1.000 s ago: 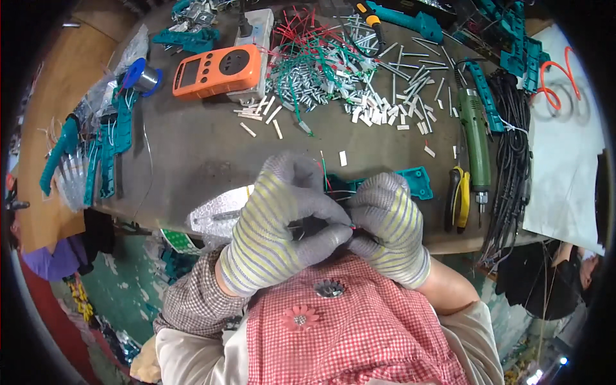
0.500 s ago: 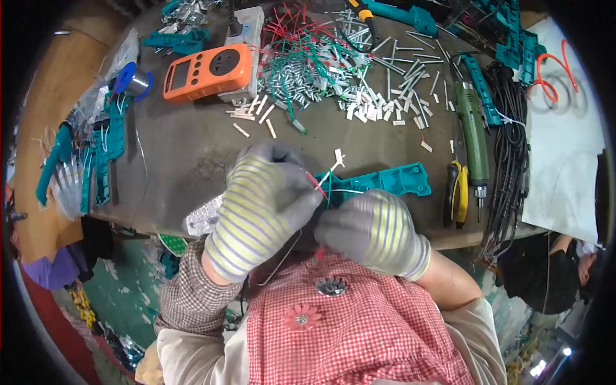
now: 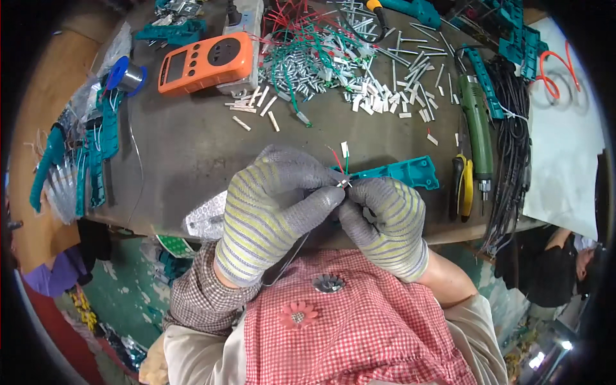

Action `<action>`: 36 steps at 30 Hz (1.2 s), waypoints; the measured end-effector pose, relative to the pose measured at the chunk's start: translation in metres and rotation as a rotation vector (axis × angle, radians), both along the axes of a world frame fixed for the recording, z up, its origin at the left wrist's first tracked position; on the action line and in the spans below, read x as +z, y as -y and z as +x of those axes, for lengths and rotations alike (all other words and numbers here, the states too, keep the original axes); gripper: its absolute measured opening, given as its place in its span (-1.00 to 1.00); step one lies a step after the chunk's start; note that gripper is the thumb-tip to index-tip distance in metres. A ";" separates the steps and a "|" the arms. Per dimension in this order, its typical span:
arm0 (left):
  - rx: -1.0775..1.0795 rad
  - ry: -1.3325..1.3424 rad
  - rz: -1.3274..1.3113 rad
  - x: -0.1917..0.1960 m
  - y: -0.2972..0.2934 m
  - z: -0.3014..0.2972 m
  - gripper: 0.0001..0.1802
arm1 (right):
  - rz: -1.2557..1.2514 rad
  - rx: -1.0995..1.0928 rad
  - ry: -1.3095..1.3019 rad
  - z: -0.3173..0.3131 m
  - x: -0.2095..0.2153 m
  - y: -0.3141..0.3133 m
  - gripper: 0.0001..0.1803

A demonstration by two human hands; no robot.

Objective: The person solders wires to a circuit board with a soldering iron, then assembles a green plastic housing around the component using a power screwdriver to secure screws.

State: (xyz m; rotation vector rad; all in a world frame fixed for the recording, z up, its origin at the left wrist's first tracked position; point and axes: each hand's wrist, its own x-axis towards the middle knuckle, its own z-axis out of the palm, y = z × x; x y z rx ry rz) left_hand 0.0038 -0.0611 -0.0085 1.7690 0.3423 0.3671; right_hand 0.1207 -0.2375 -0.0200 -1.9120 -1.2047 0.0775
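Note:
Both my hands wear grey gloves with yellow stripes and meet over the near edge of the workbench (image 3: pixel 192 147). My left hand (image 3: pixel 269 208) and my right hand (image 3: pixel 385 218) pinch together the ends of thin red and green wires (image 3: pixel 339 160) that stick up between the fingertips. A small white sleeve sits on one wire end. A teal plastic housing (image 3: pixel 404 172) lies on the bench just behind my right hand, partly hidden by it. A thin grey wire hangs down from my left hand toward my chest.
An orange multimeter (image 3: pixel 202 63) lies at the back left, next to a solder spool (image 3: pixel 125 76). A heap of green and red wires with white sleeves (image 3: pixel 321 58) fills the back centre. A green power screwdriver (image 3: pixel 476 122), yellow-handled pliers (image 3: pixel 463 186) and black cables (image 3: pixel 513 128) lie right. Teal parts (image 3: pixel 90 154) lie left.
My hands spread apart half a second ago, the left lifting the wire over the bench, and have now come back together on the wire ends, closer to the teal housing.

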 end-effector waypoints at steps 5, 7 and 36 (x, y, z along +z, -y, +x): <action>-0.051 0.012 0.156 0.009 0.003 0.006 -0.79 | -0.016 -0.022 0.008 -0.001 -0.003 0.005 -0.74; -0.049 -0.063 0.079 0.016 0.005 0.008 -0.81 | -0.012 -0.021 -0.010 -0.003 -0.005 0.007 -0.73; -0.140 0.265 0.543 0.002 0.006 0.016 -0.78 | -0.155 0.284 -0.510 0.038 0.038 0.016 -0.79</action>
